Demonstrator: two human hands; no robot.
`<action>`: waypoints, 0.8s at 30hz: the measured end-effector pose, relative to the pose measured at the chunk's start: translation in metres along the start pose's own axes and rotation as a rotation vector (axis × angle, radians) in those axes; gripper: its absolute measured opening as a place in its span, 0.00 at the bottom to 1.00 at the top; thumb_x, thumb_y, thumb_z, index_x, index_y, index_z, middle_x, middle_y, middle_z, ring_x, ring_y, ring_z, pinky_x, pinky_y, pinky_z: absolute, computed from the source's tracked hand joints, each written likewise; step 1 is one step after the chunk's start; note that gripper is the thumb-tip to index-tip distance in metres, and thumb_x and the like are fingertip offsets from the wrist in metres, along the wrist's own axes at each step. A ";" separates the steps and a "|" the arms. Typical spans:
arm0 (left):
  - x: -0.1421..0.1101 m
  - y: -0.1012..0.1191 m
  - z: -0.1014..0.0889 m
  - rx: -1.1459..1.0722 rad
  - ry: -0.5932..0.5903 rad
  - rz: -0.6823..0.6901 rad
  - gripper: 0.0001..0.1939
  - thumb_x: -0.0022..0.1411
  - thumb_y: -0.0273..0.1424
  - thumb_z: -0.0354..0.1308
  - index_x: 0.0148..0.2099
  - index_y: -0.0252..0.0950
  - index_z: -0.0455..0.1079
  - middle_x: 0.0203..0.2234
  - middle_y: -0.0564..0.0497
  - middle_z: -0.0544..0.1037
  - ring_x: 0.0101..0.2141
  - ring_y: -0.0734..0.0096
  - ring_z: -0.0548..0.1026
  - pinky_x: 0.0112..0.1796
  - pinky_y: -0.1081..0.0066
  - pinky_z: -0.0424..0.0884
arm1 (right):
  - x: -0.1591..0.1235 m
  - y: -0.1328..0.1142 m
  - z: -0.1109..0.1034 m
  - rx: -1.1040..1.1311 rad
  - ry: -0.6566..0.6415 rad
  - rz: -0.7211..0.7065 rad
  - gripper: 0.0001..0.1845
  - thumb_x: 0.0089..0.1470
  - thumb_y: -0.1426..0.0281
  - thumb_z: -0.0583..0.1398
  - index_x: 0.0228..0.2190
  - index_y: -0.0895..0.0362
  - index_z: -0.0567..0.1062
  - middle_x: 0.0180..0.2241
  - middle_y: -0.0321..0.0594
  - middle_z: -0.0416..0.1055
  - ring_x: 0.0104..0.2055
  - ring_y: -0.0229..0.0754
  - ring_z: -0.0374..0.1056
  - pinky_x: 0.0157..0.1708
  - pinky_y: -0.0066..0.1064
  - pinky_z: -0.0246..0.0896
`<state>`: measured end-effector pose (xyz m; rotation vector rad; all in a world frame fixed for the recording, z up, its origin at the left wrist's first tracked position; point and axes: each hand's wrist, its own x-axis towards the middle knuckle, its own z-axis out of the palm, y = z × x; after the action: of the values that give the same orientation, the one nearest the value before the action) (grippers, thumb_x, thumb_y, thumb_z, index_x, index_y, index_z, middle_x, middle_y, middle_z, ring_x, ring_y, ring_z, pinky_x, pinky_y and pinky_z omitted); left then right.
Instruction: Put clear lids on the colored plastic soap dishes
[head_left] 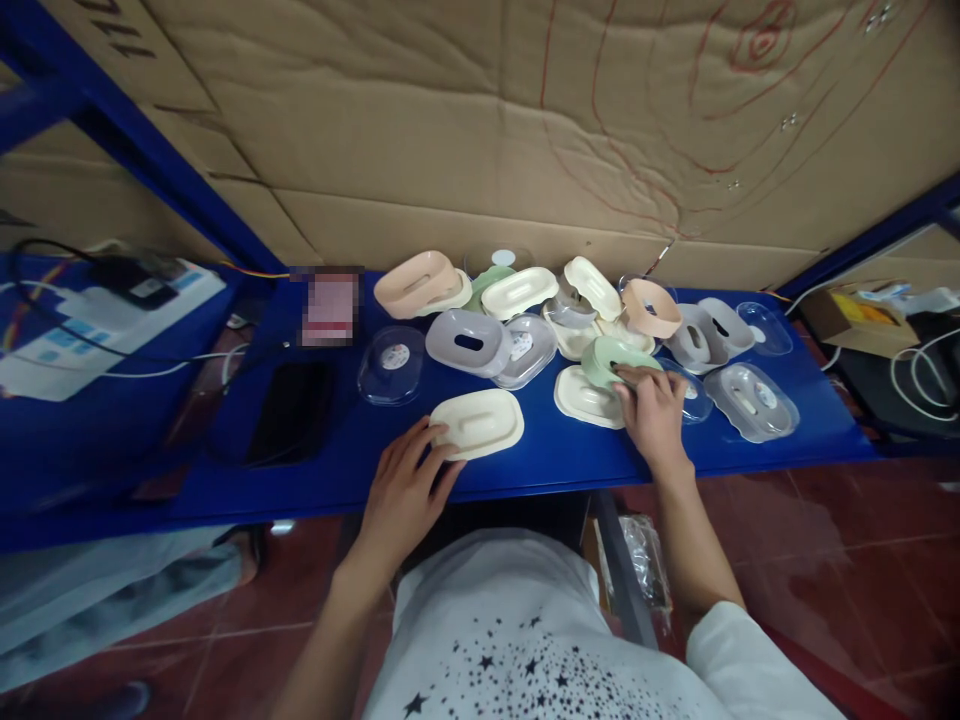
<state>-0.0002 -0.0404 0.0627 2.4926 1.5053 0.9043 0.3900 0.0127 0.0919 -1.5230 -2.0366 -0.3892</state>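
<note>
Finding the label [395, 357] illegible, I touch a cream tray [487, 422], long axis sideways, with spread left hand [409, 475]; my right hand [654, 415] holds a green dish [600, 363].

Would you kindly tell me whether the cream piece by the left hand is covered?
Uncovered: only the left hand overlaps the cream piece, at one end.

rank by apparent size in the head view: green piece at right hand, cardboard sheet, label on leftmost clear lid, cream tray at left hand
1. Cardboard sheet
2. Cream tray at left hand
3. Green piece at right hand, partly covered
4. Label on leftmost clear lid
</note>
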 end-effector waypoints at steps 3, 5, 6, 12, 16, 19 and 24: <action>-0.002 0.001 -0.002 -0.026 -0.047 0.022 0.06 0.76 0.33 0.60 0.51 0.42 0.76 0.59 0.42 0.79 0.62 0.48 0.77 0.59 0.49 0.74 | -0.009 -0.031 -0.003 0.082 0.063 -0.077 0.10 0.74 0.67 0.59 0.54 0.52 0.74 0.54 0.45 0.83 0.55 0.52 0.76 0.60 0.48 0.56; -0.003 0.007 -0.001 -0.050 -0.072 0.044 0.10 0.76 0.36 0.61 0.57 0.42 0.74 0.61 0.40 0.77 0.61 0.49 0.77 0.58 0.50 0.75 | -0.014 -0.061 -0.005 0.162 0.036 -0.199 0.09 0.73 0.67 0.62 0.53 0.50 0.75 0.56 0.43 0.82 0.56 0.50 0.75 0.59 0.47 0.56; -0.004 0.011 0.000 -0.063 -0.078 0.047 0.15 0.76 0.37 0.62 0.61 0.42 0.72 0.62 0.39 0.76 0.61 0.49 0.77 0.58 0.50 0.75 | -0.016 -0.077 -0.005 0.197 -0.002 -0.264 0.09 0.72 0.66 0.63 0.52 0.49 0.75 0.56 0.41 0.82 0.56 0.49 0.75 0.59 0.46 0.57; -0.007 0.022 0.005 -0.129 -0.019 0.024 0.32 0.74 0.38 0.64 0.73 0.41 0.58 0.70 0.32 0.66 0.65 0.47 0.74 0.59 0.50 0.77 | -0.024 -0.132 0.006 0.259 -0.142 -0.421 0.06 0.74 0.64 0.61 0.49 0.48 0.79 0.56 0.35 0.83 0.56 0.43 0.76 0.59 0.43 0.59; -0.006 0.017 0.002 -0.038 -0.093 0.115 0.23 0.76 0.36 0.61 0.69 0.44 0.66 0.71 0.36 0.67 0.66 0.44 0.73 0.59 0.47 0.77 | -0.028 -0.133 0.009 0.286 -0.233 -0.463 0.13 0.74 0.63 0.62 0.57 0.48 0.78 0.58 0.36 0.81 0.61 0.44 0.75 0.63 0.45 0.62; -0.004 0.014 0.000 -0.015 -0.123 0.142 0.22 0.76 0.38 0.61 0.68 0.43 0.67 0.69 0.37 0.71 0.66 0.45 0.73 0.61 0.47 0.75 | -0.033 -0.132 0.007 0.273 -0.299 -0.467 0.19 0.74 0.65 0.61 0.63 0.48 0.75 0.63 0.37 0.77 0.65 0.44 0.72 0.65 0.44 0.63; 0.000 0.012 0.001 -0.008 -0.092 0.202 0.20 0.77 0.36 0.60 0.67 0.41 0.69 0.70 0.38 0.70 0.67 0.47 0.73 0.62 0.48 0.75 | -0.044 -0.133 0.008 0.279 -0.251 -0.496 0.22 0.73 0.73 0.61 0.64 0.52 0.74 0.63 0.37 0.78 0.65 0.42 0.72 0.53 0.38 0.70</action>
<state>0.0097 -0.0468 0.0666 2.6767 1.2378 0.8061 0.2709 -0.0584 0.0725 -0.9280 -2.5410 -0.0897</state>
